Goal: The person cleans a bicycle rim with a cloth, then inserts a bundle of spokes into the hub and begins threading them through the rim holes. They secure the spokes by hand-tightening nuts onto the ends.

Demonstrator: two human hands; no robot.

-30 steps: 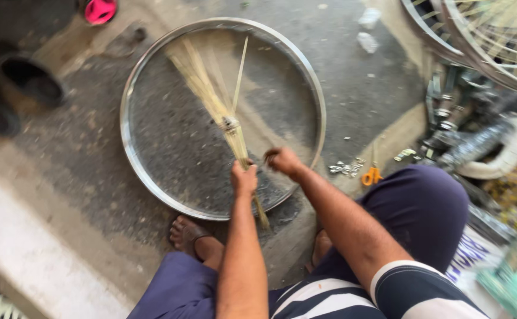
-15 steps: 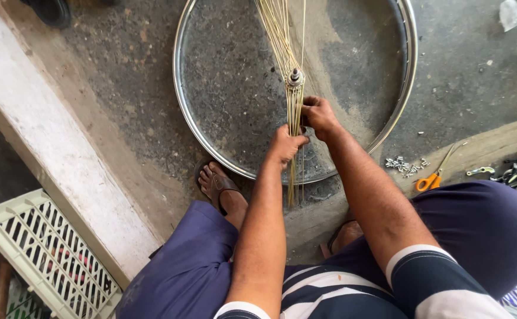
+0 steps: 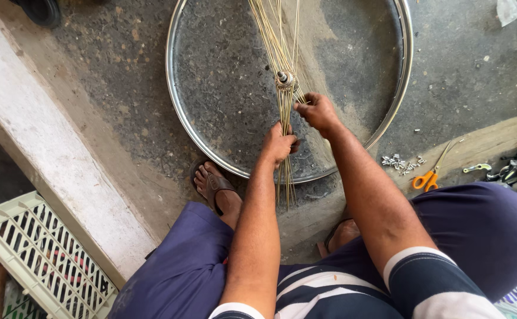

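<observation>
A bare metal bicycle rim (image 3: 178, 115) lies flat on the concrete floor. Inside it rests a small hub (image 3: 284, 78) with a bundle of thin brass-coloured spokes (image 3: 277, 41) fanning out above and below it. My left hand (image 3: 279, 143) is closed around the lower spokes just below the hub. Slightly higher and to the right, my right hand (image 3: 316, 110) pinches a spoke. I sit low, with my left foot in a brown sandal (image 3: 214, 184) touching the rim's near edge.
Orange-handled pliers (image 3: 425, 179) and several small spoke nipples (image 3: 399, 160) lie on the floor at right. A raised concrete kerb (image 3: 45, 142) runs diagonally at left, with a pale green plastic crate (image 3: 39, 260) beyond it. A dark tyre (image 3: 39, 9) sits at top left.
The view has swung left and down, so the rim and spokes sit higher in frame. Both hands stay on the spokes below the hub, the right hand now slightly further up.
</observation>
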